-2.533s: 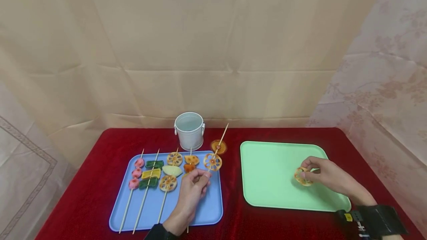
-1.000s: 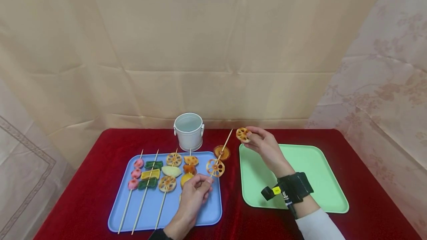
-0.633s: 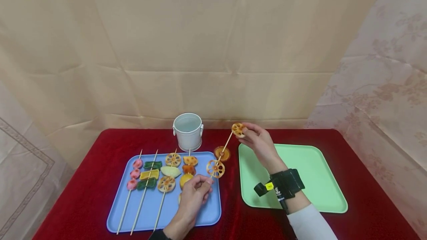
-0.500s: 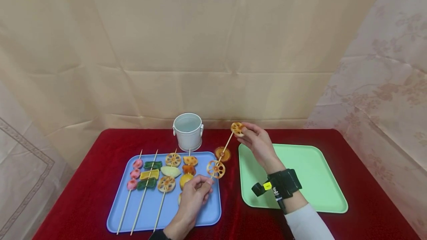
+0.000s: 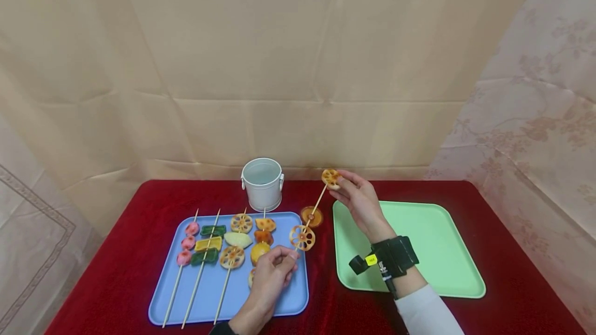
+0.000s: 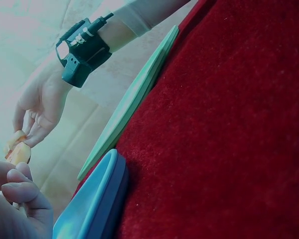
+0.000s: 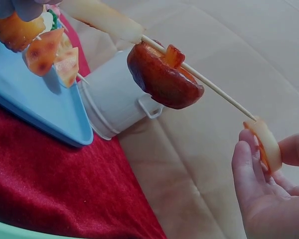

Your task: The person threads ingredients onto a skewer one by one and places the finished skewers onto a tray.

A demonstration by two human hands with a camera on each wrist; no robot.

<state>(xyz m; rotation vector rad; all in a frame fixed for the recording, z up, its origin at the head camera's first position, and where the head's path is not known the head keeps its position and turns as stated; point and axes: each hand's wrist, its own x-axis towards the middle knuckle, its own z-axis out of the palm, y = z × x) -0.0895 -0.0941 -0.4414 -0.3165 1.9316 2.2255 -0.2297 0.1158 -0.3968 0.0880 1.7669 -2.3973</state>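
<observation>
My left hand pinches a wooden skewer near its lower part, over the right side of the blue tray. Threaded on that skewer are a lotus root slice just above my fingers and, further up, a brown mushroom cap with an orange centre. With thumb and fingers, my right hand pinches a second lotus root slice at the skewer's upper end. In the right wrist view the skewer's tip meets this slice's edge. The left wrist view shows both hands close together.
Several loaded skewers lie on the blue tray, with pink balls, green and yellow pieces, and lotus slices. A small white bucket stands behind it. On the right lies a green tray. Red cloth covers the table.
My right hand has carried the lotus root slice from over the green tray leftward to the skewer's tip, then edged slightly left. My left hand keeps holding the skewer, nearly still.
</observation>
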